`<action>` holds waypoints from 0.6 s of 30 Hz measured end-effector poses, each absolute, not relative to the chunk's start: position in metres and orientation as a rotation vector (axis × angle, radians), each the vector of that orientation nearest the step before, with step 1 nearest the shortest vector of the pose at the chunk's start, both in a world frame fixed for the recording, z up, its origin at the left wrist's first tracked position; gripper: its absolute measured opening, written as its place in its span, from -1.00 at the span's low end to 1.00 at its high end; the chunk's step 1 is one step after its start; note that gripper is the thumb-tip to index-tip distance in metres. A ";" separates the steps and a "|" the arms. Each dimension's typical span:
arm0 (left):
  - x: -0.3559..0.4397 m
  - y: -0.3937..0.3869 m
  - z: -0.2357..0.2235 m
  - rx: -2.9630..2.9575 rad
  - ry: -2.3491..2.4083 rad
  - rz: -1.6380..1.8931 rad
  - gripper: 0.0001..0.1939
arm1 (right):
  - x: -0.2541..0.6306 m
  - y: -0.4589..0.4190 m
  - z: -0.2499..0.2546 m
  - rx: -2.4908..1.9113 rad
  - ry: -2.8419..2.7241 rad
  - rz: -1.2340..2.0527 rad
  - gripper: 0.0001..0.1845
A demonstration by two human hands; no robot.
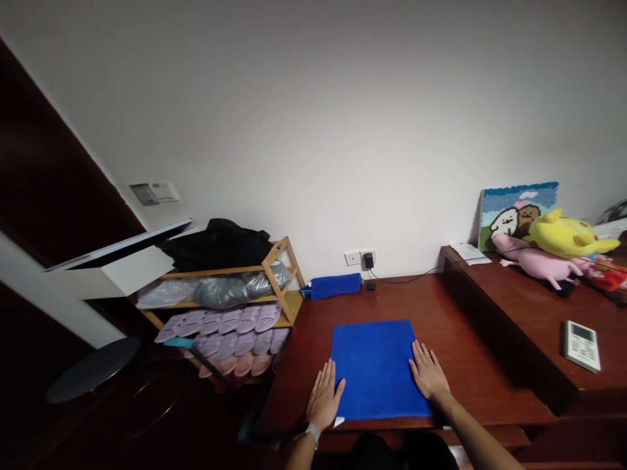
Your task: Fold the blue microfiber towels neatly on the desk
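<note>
A blue towel [375,365] lies folded flat on the dark wooden table [455,313]. My left hand [324,398] rests open at the towel's near left edge, fingers flat and partly on the cloth. My right hand [427,371] lies open on the towel's right edge, fingers spread. Neither hand holds anything. A watch strap shows on my left wrist.
A rolled blue towel [336,286] lies by the wall near a socket with a plugged charger [368,260]. A wooden rack [230,307] with slippers stands left. On the raised right surface sit plush toys [558,248], a picture [514,212] and a white remote [581,344].
</note>
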State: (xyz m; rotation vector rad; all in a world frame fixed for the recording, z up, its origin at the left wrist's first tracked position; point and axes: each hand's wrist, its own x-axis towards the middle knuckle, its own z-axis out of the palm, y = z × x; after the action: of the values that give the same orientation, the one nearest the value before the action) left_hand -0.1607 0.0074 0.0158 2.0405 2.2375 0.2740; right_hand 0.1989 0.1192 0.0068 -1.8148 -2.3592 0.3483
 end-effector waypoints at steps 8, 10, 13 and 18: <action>-0.140 0.026 0.047 2.001 2.281 0.268 -0.25 | 0.197 0.118 0.009 -1.790 -2.323 0.399 -0.22; -0.109 0.040 0.053 2.128 2.209 0.341 -0.27 | 0.197 0.118 0.010 -1.794 -2.316 0.407 -0.22; -0.045 0.067 0.052 2.338 1.977 0.391 -0.31 | 0.196 0.118 0.010 -1.805 -2.324 0.400 -0.23; 0.028 0.100 0.028 2.409 1.782 0.381 -0.32 | 0.197 0.121 0.009 -1.817 -2.360 0.379 -0.25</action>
State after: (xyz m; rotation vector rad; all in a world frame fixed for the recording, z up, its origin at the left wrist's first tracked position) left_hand 0.0284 0.0996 0.0284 2.4089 1.7820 0.3814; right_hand 0.1973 0.1207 0.0086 -1.8171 -2.3601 0.3789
